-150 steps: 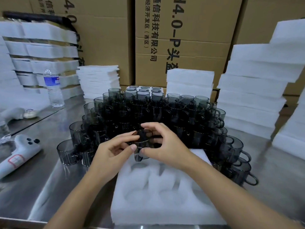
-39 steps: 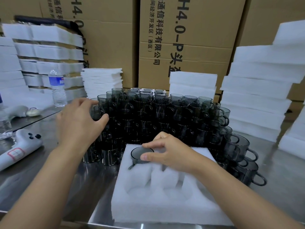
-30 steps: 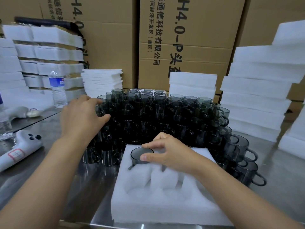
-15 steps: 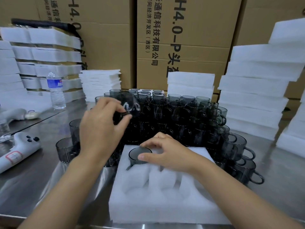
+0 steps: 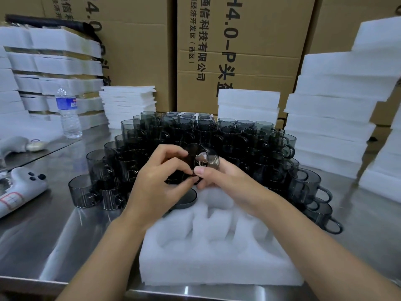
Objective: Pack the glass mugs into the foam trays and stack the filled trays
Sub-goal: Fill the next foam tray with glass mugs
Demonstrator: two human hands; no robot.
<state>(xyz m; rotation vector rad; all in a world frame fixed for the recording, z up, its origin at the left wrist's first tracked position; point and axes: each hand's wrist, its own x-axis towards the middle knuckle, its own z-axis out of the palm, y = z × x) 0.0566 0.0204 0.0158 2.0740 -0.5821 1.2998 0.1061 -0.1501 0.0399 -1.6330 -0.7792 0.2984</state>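
Note:
A white foam tray (image 5: 217, 263) with round pockets lies on the steel table in front of me. One smoky glass mug (image 5: 186, 199) sits in its far-left pocket. Above the tray's far edge I hold a second smoky mug (image 5: 201, 158), tipped on its side with its mouth facing me. My left hand (image 5: 160, 183) pinches it from the left and my right hand (image 5: 225, 181) grips it from the right. Behind them stands a dense stacked heap of the same mugs (image 5: 217, 135).
Foam tray stacks rise at the right (image 5: 334, 118), back middle (image 5: 247, 105) and left (image 5: 50, 61). A water bottle (image 5: 68, 114) and a white handheld tool (image 5: 19, 192) sit on the left. Loose mugs (image 5: 312, 187) crowd the tray's right side. Cardboard boxes (image 5: 238, 51) form the back wall.
My left hand took a mug from the heap and carried it toward the tray. My right hand left the seated mug and now grips the new one too.

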